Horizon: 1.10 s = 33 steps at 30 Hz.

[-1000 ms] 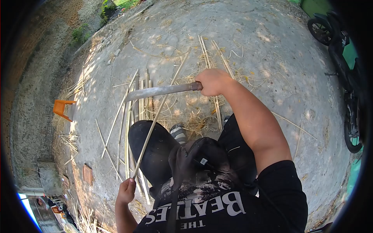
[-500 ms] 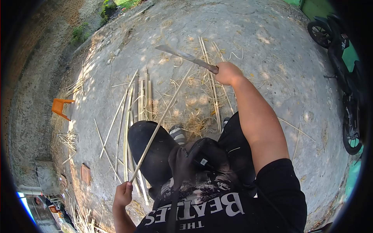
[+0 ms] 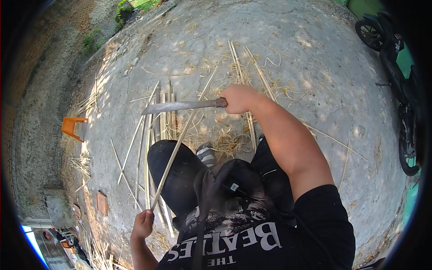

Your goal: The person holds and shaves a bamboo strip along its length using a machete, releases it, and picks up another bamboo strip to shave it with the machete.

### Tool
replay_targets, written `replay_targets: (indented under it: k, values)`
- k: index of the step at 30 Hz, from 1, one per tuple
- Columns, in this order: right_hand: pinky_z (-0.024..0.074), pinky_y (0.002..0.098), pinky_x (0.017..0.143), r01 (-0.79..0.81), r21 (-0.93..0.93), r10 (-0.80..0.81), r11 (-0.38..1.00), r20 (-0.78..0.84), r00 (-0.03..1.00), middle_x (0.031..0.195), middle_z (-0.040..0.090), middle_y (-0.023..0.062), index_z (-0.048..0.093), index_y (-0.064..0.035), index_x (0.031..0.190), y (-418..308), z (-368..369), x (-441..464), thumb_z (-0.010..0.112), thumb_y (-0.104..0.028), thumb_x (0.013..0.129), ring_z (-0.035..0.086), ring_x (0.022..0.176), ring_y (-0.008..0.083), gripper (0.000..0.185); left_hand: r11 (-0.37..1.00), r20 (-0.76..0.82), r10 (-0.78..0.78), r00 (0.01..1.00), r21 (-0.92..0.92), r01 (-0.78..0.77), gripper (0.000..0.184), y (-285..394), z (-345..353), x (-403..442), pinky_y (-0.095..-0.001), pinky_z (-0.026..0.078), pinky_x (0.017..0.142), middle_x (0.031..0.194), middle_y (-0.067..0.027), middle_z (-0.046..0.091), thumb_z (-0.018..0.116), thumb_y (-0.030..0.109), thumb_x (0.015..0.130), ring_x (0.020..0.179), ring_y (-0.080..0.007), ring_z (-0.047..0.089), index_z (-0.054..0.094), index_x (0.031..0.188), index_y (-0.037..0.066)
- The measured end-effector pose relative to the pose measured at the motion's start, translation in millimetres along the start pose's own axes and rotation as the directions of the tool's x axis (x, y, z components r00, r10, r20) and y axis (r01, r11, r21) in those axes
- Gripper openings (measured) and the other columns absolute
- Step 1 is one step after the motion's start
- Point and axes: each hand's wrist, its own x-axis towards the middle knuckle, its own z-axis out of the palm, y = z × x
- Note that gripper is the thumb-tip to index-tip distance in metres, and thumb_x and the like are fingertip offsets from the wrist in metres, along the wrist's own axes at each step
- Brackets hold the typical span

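My left hand [image 3: 143,224] is closed round the near end of a long pale bamboo strip [image 3: 176,150], which slants up and away across my left thigh. My right hand [image 3: 239,98] grips the handle of a machete [image 3: 180,106]. The blade points left and crosses the strip partway along its far half; I cannot tell whether its edge touches. Thin curled shavings [image 3: 227,139] lie on the ground between my feet and under the strip.
More bamboo strips [image 3: 166,121] lie beside my left leg, and others [image 3: 261,72] ahead. An orange plastic stool [image 3: 72,128] and a brick [image 3: 102,203] are on the left. A motorcycle [image 3: 402,99] stands at the right edge of the concrete ground [image 3: 342,112].
My right hand has swung the machete left and nearer to me, from beyond the strip to across it. The left hand keeps its hold on the strip in nearly the same place.
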Motion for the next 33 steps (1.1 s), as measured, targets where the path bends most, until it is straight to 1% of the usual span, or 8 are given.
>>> replay_targets:
  k: [5,7,13,17,23,26,29,33]
  values:
    - [0.0567,0.048,0.082,0.081,-0.263,-0.106,0.961,-0.083,0.991,0.099,0.075,0.0086,0.074,-0.0163,0.101,25.6,-6.0,4.7,0.068,-0.014,0.082,0.073,0.098,0.0312,0.02,0.957,-0.122,0.135,0.983,0.273,-0.098,0.049,-18.0,-13.4,-12.8,-0.0345,0.04,0.054,0.061,-0.0036,0.052,0.048,0.036,0.112,0.058,-0.0127,0.046,0.057,0.078,0.002]
    - [0.0576,0.0476,0.086,-0.309,-0.061,0.295,0.949,-0.173,0.94,0.103,0.076,0.0086,0.075,-0.0166,0.107,55.9,-24.3,1.8,0.066,-0.013,0.087,0.073,0.102,0.0305,0.022,0.924,-0.151,0.195,0.969,0.361,-0.13,0.047,-19.8,-16.7,-19.0,-0.037,0.041,0.054,0.059,-0.0078,0.052,0.049,0.033,0.111,0.056,-0.0152,0.047,0.057,0.078,0.0]
    - [0.0576,0.0468,0.09,-0.449,0.011,0.444,0.894,-0.162,0.881,0.108,0.075,0.0118,0.074,-0.0163,0.119,48.2,-26.0,0.2,0.064,-0.014,0.091,0.073,0.104,0.032,0.03,0.944,-0.122,0.198,0.973,0.289,-0.156,0.049,9.7,-2.9,-25.1,-0.0348,0.04,0.055,0.061,-0.0046,0.053,0.048,0.035,0.112,0.06,-0.012,0.048,0.058,0.079,0.0]
    - [0.0574,0.0465,0.088,-0.299,0.206,0.322,0.932,-0.086,0.943,0.104,0.075,0.0127,0.075,-0.0137,0.11,42.5,-32.5,-5.6,0.064,-0.013,0.088,0.073,0.102,0.0325,0.025,0.964,-0.139,0.159,0.978,0.235,-0.123,0.051,-11.4,-8.6,-19.0,-0.0337,0.04,0.055,0.063,-0.0021,0.053,0.046,0.036,0.112,0.062,-0.0103,0.048,0.057,0.079,0.0]
    - [0.0568,0.0462,0.085,0.083,-0.266,-0.085,0.96,0.005,0.996,0.099,0.074,0.011,0.074,-0.0154,0.099,-14.7,-3.1,-12.6,0.066,-0.013,0.081,0.072,0.099,0.0325,0.019,0.921,-0.073,0.219,0.973,0.344,-0.181,0.05,11.5,1.7,-7.2,-0.0368,0.04,0.054,0.059,-0.0096,0.052,0.046,0.034,0.112,0.055,-0.0169,0.047,0.057,0.078,0.0]
    - [0.0545,0.0507,0.075,0.166,-0.146,-0.178,0.975,-0.072,0.981,0.089,0.072,0.0129,0.071,-0.0124,0.091,-7.6,8.5,-10.0,0.068,-0.015,0.074,0.072,0.088,0.0356,0.017,0.905,-0.087,0.238,0.967,0.38,-0.189,0.049,11.3,-7.8,-13.4,-0.0388,0.041,0.054,0.058,-0.0125,0.053,0.046,0.032,0.112,0.053,-0.0204,0.049,0.057,0.077,-0.001]
    - [0.0576,0.0482,0.083,-0.209,-0.014,0.202,0.978,-0.185,0.962,0.103,0.075,0.0115,0.075,-0.0158,0.104,43.2,-11.2,6.1,0.068,-0.019,0.086,0.073,0.098,0.0323,0.019,0.915,-0.168,0.228,0.959,0.375,-0.152,0.048,-5.9,-18.1,-28.8,-0.0394,0.041,0.054,0.058,-0.0117,0.053,0.045,0.032,0.112,0.053,-0.0202,0.048,0.057,0.077,0.0]
    - [0.0567,0.0461,0.08,-0.539,0.437,0.68,0.721,-0.296,0.67,0.103,0.076,0.0203,0.076,-0.0033,0.108,108.3,-10.0,23.7,0.066,-0.029,0.092,0.074,0.095,0.0342,0.031,0.921,-0.186,0.206,0.961,0.368,-0.126,0.048,-10.2,-19.1,-48.3,-0.0379,0.038,0.054,0.057,-0.0097,0.049,0.044,0.031,0.111,0.056,-0.0166,0.046,0.056,0.077,0.0]
